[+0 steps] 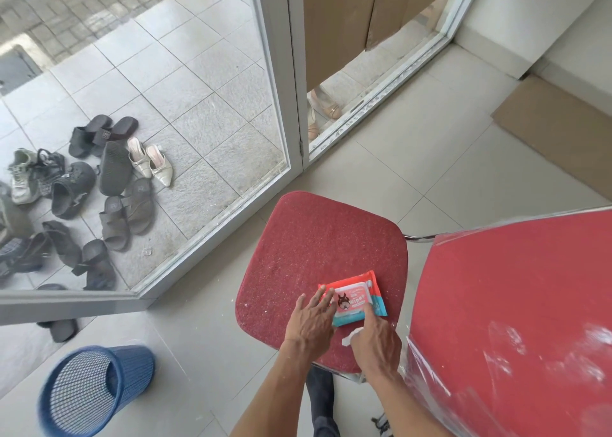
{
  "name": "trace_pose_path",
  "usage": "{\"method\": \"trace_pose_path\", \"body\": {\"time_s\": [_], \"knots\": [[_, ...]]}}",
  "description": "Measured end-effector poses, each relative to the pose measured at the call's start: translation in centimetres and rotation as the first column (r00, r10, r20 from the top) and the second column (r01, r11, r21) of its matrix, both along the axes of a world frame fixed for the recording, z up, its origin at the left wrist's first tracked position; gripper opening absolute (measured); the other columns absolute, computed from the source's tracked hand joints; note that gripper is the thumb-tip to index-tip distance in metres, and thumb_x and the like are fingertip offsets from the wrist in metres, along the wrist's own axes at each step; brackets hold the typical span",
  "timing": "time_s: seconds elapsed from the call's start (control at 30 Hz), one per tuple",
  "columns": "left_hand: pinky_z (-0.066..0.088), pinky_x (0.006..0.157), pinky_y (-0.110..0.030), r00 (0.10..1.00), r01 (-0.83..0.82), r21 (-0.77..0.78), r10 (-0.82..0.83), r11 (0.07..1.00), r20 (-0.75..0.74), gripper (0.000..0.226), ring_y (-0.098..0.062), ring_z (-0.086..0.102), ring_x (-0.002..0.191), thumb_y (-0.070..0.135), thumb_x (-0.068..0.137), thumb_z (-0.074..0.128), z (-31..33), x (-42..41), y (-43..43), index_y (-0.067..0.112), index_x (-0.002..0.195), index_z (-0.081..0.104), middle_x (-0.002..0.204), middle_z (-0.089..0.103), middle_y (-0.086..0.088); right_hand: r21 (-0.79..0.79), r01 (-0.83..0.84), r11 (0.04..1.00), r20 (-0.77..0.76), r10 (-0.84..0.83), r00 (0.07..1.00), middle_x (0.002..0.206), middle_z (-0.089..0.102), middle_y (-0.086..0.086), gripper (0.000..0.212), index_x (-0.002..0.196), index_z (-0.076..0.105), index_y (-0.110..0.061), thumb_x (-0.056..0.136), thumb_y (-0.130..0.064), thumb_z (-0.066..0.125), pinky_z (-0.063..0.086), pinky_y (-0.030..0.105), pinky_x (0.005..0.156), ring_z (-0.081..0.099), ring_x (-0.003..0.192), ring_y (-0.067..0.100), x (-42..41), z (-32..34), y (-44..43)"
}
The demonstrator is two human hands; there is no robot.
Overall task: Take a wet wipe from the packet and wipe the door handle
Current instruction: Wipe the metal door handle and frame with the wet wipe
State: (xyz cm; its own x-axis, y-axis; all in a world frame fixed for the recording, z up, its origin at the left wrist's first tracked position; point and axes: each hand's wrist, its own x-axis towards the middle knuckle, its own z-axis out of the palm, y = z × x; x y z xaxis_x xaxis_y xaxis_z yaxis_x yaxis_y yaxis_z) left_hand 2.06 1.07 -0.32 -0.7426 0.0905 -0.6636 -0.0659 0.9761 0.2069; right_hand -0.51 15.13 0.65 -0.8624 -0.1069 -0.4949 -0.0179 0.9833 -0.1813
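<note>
On red seat, orange-and-blue wipes packet

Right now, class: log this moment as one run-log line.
left hand: steadying packet | right hand: holding wet wipe | packet: on red chair seat

A red chair seat is carrying the wipes packet, which is lying flat right under the fingertips of both hands, left hand and right hand. The seat is speckled with white dust. The tiled floor is bearing the chair, and a blue mesh bin is lying tipped on it well to the left of the hands. Flat cardboard is lying on the floor far beyond the right hand.
</note>
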Motion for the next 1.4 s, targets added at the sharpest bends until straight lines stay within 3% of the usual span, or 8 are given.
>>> {"method": "trace_pose_path", "body": {"time_s": [0.23,0.4,0.57,0.73,1.0,1.17,1.4], "knots": [[0.004,0.124,-0.052,0.997,-0.052,-0.079,0.047,0.996,-0.061,0.063,-0.024,-0.01,0.154,0.027,0.105,0.041,5.0,-1.5,-2.7,0.019,0.16,0.01,0.166,-0.011,-0.008,-0.068,0.067,0.995,-0.003,-0.068,0.998,0.117,0.066,0.004,0.066,0.148,0.036,-0.026,0.087,-0.016,0.06,0.05,0.029,0.071,0.066,0.102,0.022,-2.2,5.8,-2.7],[0.007,0.124,-0.052,0.982,-0.114,-0.095,0.097,0.989,-0.162,0.06,-0.027,-0.007,0.154,0.018,0.104,0.041,11.5,-2.8,-5.2,0.019,0.158,0.015,0.166,-0.01,-0.011,-0.109,0.042,0.993,-0.052,-0.048,0.997,0.117,0.066,0.006,0.066,0.152,0.028,-0.023,0.094,-0.017,0.057,0.048,0.023,0.071,0.066,0.101,0.017,-4.5,12.5,-4.9],[0.009,0.125,-0.051,0.934,-0.226,-0.076,0.194,0.971,-0.301,0.06,-0.028,-0.003,0.155,0.017,0.103,0.044,19.7,-3.8,-7.6,0.02,0.158,0.019,0.166,-0.007,-0.013,-0.169,0.021,0.985,-0.159,-0.048,0.986,0.111,0.071,0.007,0.074,0.15,0.034,-0.018,0.086,-0.024,0.07,0.046,0.026,0.069,0.068,0.098,0.02,-5.8,20.9,-6.5],[0.014,0.124,-0.048,0.837,-0.329,0.026,0.304,0.944,-0.454,0.057,-0.025,0.003,0.155,0.017,0.101,0.048,29.0,-3.7,-9.7,0.019,0.155,0.029,0.167,0.001,-0.012,-0.222,-0.014,0.975,-0.343,-0.065,0.937,0.105,0.072,0.009,0.052,0.138,0.045,-0.016,0.088,-0.015,0.06,0.043,0.027,0.062,0.068,0.092,0.026,-5.7,29.1,-8.0],[0.018,0.123,-0.05,0.73,-0.413,0.097,0.393,0.905,-0.559,0.055,-0.025,0.005,0.156,0.027,0.102,0.052,42.7,0.0,-13.1,0.024,0.154,0.033,0.168,0.003,-0.011,-0.373,-0.043,0.927,-0.492,-0.158,0.856,0.107,0.073,0.016,0.057,0.138,0.047,-0.015,0.082,-0.01,0.056,0.049,0.033,0.069,0.069,0.096,0.035,-3.4,40.9,-11.8],[0.022,0.122,-0.048,0.634,-0.46,0.165,0.453,0.872,-0.627,0.052,-0.022,0.011,0.155,0.028,0.103,0.05,51.7,3.0,-15.6,0.03,0.154,0.035,0.168,0.01,-0.007,-0.537,-0.093,0.838,-0.514,-0.237,0.824,0.108,0.073,0.017,0.056,0.136,0.052,-0.015,0.08,-0.012,0.058,0.05,0.036,0.075,0.067,0.098,0.037,-0.6,48.6,-15.5],[0.037,0.115,-0.042,0.502,-0.468,0.248,0.486,0.848,-0.715,0.045,-0.026,0.039,0.142,0.032,0.102,0.051,61.2,7.9,-19.9,0.032,0.147,0.047,0.151,0.048,-0.007,-0.673,-0.185,0.717,-0.541,-0.306,0.783,0.114,0.072,0.018,0.059,0.133,0.054,-0.012,0.078,-0.021,0.07,0.054,0.04,0.081,0.066,0.105,0.039,2.8,57.8,-20.9]]}}
